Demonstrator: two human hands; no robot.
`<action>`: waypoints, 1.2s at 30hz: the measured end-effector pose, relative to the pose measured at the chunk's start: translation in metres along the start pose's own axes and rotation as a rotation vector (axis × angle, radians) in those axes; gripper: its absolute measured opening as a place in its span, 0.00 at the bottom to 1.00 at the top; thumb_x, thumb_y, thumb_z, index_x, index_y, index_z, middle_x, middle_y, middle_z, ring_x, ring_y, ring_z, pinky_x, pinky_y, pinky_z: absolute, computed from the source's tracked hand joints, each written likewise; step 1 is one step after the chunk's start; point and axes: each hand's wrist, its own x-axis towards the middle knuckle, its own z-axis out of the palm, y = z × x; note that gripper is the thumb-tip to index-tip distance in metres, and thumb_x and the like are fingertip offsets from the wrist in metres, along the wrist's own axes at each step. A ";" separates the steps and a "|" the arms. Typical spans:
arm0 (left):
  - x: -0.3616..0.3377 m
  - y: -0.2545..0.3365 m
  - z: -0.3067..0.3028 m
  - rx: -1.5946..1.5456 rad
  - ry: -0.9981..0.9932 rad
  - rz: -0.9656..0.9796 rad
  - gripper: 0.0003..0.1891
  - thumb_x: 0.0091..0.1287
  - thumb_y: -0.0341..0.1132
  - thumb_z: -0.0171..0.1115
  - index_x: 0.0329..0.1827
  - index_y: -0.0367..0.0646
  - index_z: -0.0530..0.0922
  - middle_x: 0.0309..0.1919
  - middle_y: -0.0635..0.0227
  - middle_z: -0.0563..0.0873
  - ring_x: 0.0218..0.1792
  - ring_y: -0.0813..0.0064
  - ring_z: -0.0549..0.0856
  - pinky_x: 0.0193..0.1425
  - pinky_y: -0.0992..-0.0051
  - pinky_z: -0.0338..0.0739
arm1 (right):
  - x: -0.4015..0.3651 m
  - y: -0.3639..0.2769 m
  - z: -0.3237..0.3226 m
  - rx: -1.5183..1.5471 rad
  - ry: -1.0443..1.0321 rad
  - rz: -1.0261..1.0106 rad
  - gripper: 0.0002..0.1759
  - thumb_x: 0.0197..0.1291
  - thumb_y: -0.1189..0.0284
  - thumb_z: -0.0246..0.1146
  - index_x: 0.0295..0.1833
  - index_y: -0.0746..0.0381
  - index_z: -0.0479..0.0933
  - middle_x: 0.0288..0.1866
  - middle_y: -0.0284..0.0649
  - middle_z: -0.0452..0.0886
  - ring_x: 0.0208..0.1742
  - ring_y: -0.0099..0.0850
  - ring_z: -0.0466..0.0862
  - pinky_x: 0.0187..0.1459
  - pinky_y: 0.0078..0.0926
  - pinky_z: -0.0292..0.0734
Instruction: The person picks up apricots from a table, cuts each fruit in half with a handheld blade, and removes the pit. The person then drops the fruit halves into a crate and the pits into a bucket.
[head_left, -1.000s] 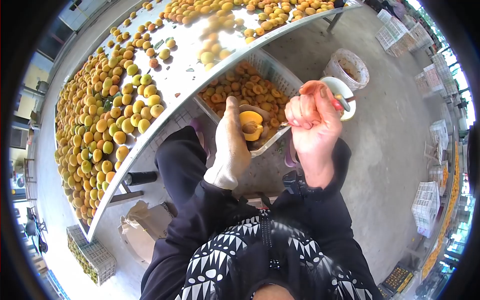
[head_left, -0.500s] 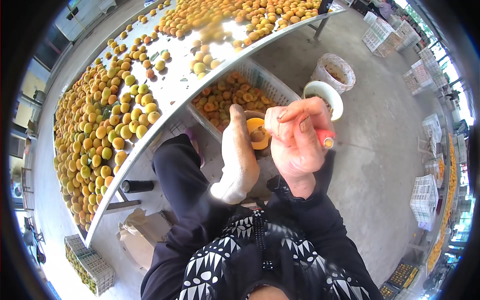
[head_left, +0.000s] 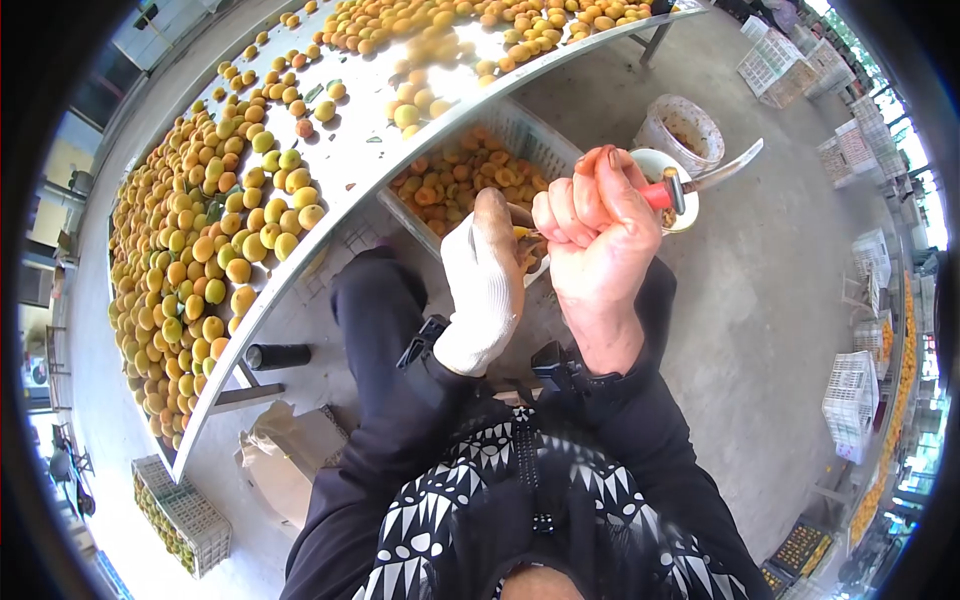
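My left hand (head_left: 482,285) wears a white glove with a dirty thumb, its fingers closed round a cut apricot (head_left: 527,250) whose orange flesh shows between the hands. My bare right hand (head_left: 605,255) is closed in a fist on a knife with a red handle (head_left: 657,195). The knife's curved metal blade (head_left: 730,166) points away to the upper right. The fingers of my right hand are right beside the apricot. Just beyond my hands, a pale crate (head_left: 535,138) holds many opened apricots (head_left: 465,180).
A metal-edged table (head_left: 345,215) heaped with whole apricots (head_left: 200,270) spans the left and far side. Two white buckets (head_left: 712,125) stand right of the crate on the concrete floor. Stacked crates (head_left: 850,405) line the right. A torn cardboard box (head_left: 285,455) lies lower left.
The apricot half's open cut face has turned away and is now mostly covered by my hands. My right hand has turned and risen slightly, and the knife blade now shows to the right.
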 end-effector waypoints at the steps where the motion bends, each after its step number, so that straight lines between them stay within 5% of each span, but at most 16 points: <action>1: 0.003 0.002 -0.001 0.007 -0.013 -0.021 0.28 0.77 0.53 0.49 0.31 0.36 0.82 0.20 0.72 0.77 0.20 0.84 0.70 0.27 0.80 0.64 | 0.002 0.002 -0.001 -0.006 0.021 0.019 0.14 0.75 0.68 0.54 0.35 0.64 0.74 0.13 0.25 0.53 0.12 0.18 0.52 0.19 0.23 0.53; 11: 0.033 -0.017 -0.025 0.116 -0.283 -0.129 0.29 0.75 0.57 0.50 0.36 0.36 0.82 0.18 0.74 0.76 0.18 0.85 0.72 0.23 0.81 0.65 | 0.015 0.010 -0.030 0.050 0.113 0.229 0.15 0.74 0.66 0.54 0.32 0.60 0.72 0.14 0.23 0.51 0.14 0.18 0.50 0.21 0.22 0.50; 13: 0.037 -0.014 -0.028 0.097 -0.395 -0.189 0.28 0.78 0.51 0.47 0.26 0.34 0.76 0.16 0.67 0.76 0.19 0.80 0.74 0.24 0.75 0.69 | 0.013 0.012 -0.033 0.056 0.153 0.263 0.15 0.74 0.66 0.54 0.31 0.59 0.71 0.14 0.23 0.51 0.14 0.18 0.50 0.22 0.22 0.50; 16: 0.037 -0.019 -0.029 0.166 -0.413 -0.190 0.29 0.78 0.51 0.48 0.25 0.34 0.76 0.17 0.67 0.77 0.20 0.81 0.75 0.25 0.75 0.70 | 0.008 0.016 -0.039 0.066 0.236 0.296 0.16 0.74 0.65 0.54 0.30 0.57 0.69 0.14 0.22 0.50 0.15 0.18 0.50 0.22 0.22 0.50; 20: 0.045 -0.010 -0.034 0.100 -0.397 -0.303 0.33 0.77 0.56 0.41 0.26 0.36 0.80 0.19 0.67 0.80 0.20 0.80 0.77 0.27 0.78 0.71 | 0.012 0.015 -0.048 0.228 0.098 0.317 0.17 0.76 0.65 0.51 0.32 0.59 0.75 0.13 0.21 0.52 0.13 0.17 0.52 0.22 0.20 0.52; 21: 0.049 -0.014 -0.041 0.143 -0.433 -0.191 0.38 0.77 0.63 0.35 0.29 0.36 0.80 0.20 0.67 0.81 0.21 0.80 0.77 0.28 0.81 0.71 | 0.012 0.010 -0.047 0.173 0.080 0.262 0.18 0.76 0.65 0.51 0.30 0.59 0.74 0.14 0.22 0.52 0.13 0.17 0.52 0.22 0.21 0.52; 24: 0.055 -0.015 -0.042 0.033 -0.343 -0.168 0.38 0.77 0.62 0.36 0.29 0.36 0.81 0.20 0.66 0.81 0.22 0.80 0.78 0.29 0.81 0.72 | 0.000 0.005 -0.034 -0.032 0.089 0.184 0.20 0.74 0.62 0.56 0.27 0.59 0.75 0.14 0.21 0.57 0.13 0.15 0.56 0.20 0.19 0.52; 27: 0.055 -0.012 -0.039 0.122 -0.268 -0.066 0.38 0.76 0.62 0.36 0.33 0.36 0.82 0.23 0.67 0.82 0.23 0.80 0.77 0.31 0.80 0.72 | -0.019 0.006 -0.027 -0.541 0.228 0.500 0.18 0.65 0.58 0.69 0.27 0.58 0.77 0.17 0.21 0.70 0.14 0.11 0.63 0.16 0.13 0.51; 29: 0.048 -0.004 -0.038 0.246 -0.292 -0.014 0.38 0.76 0.64 0.35 0.38 0.36 0.83 0.27 0.67 0.84 0.27 0.82 0.78 0.33 0.81 0.73 | -0.025 0.013 -0.019 -0.692 0.226 0.521 0.14 0.66 0.60 0.67 0.35 0.60 0.83 0.19 0.20 0.72 0.18 0.09 0.65 0.20 0.13 0.54; 32: 0.042 -0.008 -0.035 0.327 -0.381 0.329 0.35 0.77 0.62 0.39 0.44 0.36 0.82 0.29 0.63 0.84 0.28 0.75 0.82 0.36 0.74 0.75 | -0.029 0.022 -0.031 -0.763 0.068 0.390 0.10 0.67 0.72 0.64 0.48 0.67 0.82 0.39 0.32 0.84 0.41 0.16 0.79 0.43 0.16 0.74; 34: 0.044 -0.017 -0.036 0.330 -0.335 0.429 0.34 0.76 0.61 0.42 0.48 0.34 0.81 0.32 0.59 0.86 0.31 0.70 0.85 0.39 0.74 0.77 | -0.027 0.021 -0.039 -0.788 -0.037 0.461 0.11 0.67 0.71 0.64 0.48 0.68 0.82 0.38 0.32 0.84 0.40 0.16 0.78 0.42 0.16 0.73; 36: 0.035 -0.011 -0.034 0.346 -0.377 0.324 0.39 0.74 0.67 0.39 0.51 0.33 0.78 0.40 0.63 0.85 0.41 0.75 0.82 0.47 0.76 0.76 | -0.028 0.013 -0.039 -0.717 -0.039 0.474 0.10 0.67 0.71 0.65 0.46 0.67 0.83 0.35 0.33 0.84 0.37 0.16 0.79 0.39 0.15 0.73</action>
